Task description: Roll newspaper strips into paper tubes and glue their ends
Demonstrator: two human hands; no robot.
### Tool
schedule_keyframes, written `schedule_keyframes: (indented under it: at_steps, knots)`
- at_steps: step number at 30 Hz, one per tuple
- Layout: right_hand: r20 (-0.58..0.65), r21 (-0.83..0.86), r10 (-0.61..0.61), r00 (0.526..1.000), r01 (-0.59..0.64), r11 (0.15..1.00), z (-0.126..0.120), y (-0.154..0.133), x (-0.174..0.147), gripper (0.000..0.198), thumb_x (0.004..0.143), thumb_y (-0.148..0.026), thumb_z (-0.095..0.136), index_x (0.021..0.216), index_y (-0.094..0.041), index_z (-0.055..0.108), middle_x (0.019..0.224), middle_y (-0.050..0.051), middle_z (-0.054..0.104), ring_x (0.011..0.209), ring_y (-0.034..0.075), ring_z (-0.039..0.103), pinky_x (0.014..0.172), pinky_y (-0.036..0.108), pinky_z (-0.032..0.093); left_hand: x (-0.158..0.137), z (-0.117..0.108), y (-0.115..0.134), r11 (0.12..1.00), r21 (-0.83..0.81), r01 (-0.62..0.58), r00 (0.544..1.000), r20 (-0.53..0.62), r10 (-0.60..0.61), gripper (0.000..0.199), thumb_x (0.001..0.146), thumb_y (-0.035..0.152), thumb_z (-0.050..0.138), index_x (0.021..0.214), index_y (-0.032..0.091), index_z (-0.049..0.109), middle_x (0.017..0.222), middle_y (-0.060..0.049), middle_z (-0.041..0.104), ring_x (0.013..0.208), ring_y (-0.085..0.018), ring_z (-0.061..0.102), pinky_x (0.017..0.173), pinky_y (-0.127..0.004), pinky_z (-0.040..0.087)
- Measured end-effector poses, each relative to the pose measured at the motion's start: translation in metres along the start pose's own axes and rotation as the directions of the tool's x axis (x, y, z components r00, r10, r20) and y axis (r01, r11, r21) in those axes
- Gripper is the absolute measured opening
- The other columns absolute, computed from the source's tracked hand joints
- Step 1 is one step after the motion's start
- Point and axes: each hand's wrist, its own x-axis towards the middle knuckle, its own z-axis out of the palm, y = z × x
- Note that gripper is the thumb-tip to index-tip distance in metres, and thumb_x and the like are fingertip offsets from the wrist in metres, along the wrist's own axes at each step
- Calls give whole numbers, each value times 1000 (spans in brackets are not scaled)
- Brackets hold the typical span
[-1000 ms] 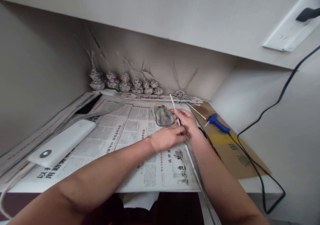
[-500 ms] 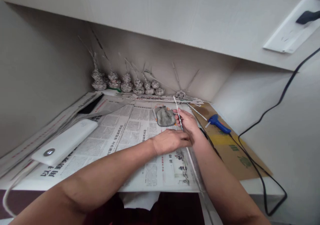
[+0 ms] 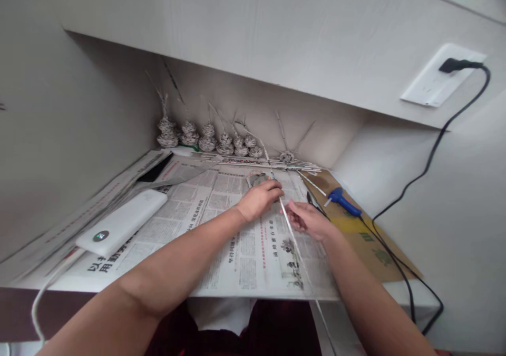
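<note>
A long thin rolled-paper stick runs from the back of the desk toward me and past the front edge. My left hand is closed around it near the middle of the newspaper. Just right of the stick, my right hand has its fingers loosely curled and apart, and I see nothing held in it. A grey cloth lies behind my left hand, which partly hides it.
Several woven paper gourds line the back wall beside a small woven start. Loose paper sticks lie before them. A blue glue gun rests on cardboard; a white power bank sits left on newspaper.
My left hand has moved up and forward along the paper stick, now covering part of the cloth. My right hand has come off the stick and back. The view has shifted slightly.
</note>
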Motion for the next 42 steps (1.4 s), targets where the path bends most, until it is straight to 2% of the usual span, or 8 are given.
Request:
schedule_keyframes:
  at_steps: [5, 11, 15, 20, 25, 35, 39, 42]
  knots:
    - [147, -1, 79, 986, -80, 997, 6, 7, -35, 35, 75, -49, 66, 78, -15, 62, 51, -7, 37, 39, 4, 29, 37, 18, 16, 1, 4, 4, 999, -53, -8, 1000, -15, 8, 26, 90, 17, 45, 110, 20, 62, 122, -9, 58, 111, -17, 55, 94, -32, 46]
    - [-140, 272, 6, 990, 33, 962, -24, -21, -20, 30, 69, -42, 73, 76, -17, 59, 50, -8, 38, 38, 5, 30, 35, 17, 19, -1, -26, 2, 993, -41, 109, 979, -171, -114, 29, 88, 19, 47, 114, 19, 61, 123, -10, 57, 115, -19, 53, 97, -34, 43]
    - [-231, 393, 46, 972, 50, 918, -38, -40, -1, 20, 77, -36, 66, 76, -17, 58, 50, -6, 45, 39, 6, 38, 35, 16, 26, -27, -50, -15, 986, 56, 160, 984, 75, -164, 21, 84, 18, 51, 96, 18, 69, 98, -9, 66, 96, -20, 61, 87, -32, 47]
    - [-237, 396, 56, 970, 44, 917, -8, -48, 35, 17, 84, -29, 58, 79, -14, 62, 54, -1, 56, 42, 8, 48, 37, 17, 32, -65, -59, -35, 967, 119, 224, 961, 138, -239, 22, 86, 23, 47, 86, 20, 69, 89, -7, 66, 86, -19, 62, 81, -31, 48]
    - [-222, 383, 75, 972, 16, 924, 24, -52, 70, 23, 91, -27, 49, 78, -13, 62, 57, 2, 61, 45, 10, 54, 39, 18, 39, -75, -58, -46, 957, 87, 276, 951, 121, -286, 21, 87, 24, 48, 89, 20, 68, 86, -5, 67, 86, -17, 62, 81, -29, 47]
    - [-233, 124, 58, 971, -29, 992, 30, -96, 163, 40, 98, -25, 25, 75, -15, 56, 64, 7, 65, 58, 12, 62, 49, 20, 49, -72, -51, -64, 933, -54, 357, 934, 26, -356, 17, 83, 22, 55, 86, 19, 71, 87, -4, 69, 83, -16, 62, 78, -25, 46]
    - [-206, -112, 14, 978, -38, 993, 50, -111, 201, 22, 93, -22, 44, 77, -15, 59, 61, 4, 64, 53, 13, 60, 48, 22, 48, -72, -49, -66, 918, -77, 390, 920, -12, -392, 17, 83, 21, 55, 87, 19, 71, 86, -4, 69, 82, -16, 63, 78, -25, 46]
    - [-123, -266, -66, 990, 31, 963, 80, -100, 221, 9, 84, -20, 58, 79, -14, 64, 65, 3, 66, 51, 11, 58, 49, 22, 45, -71, -50, -67, 909, -92, 406, 912, -27, -410, 17, 82, 20, 55, 87, 19, 71, 86, -4, 69, 81, -16, 63, 78, -25, 47]
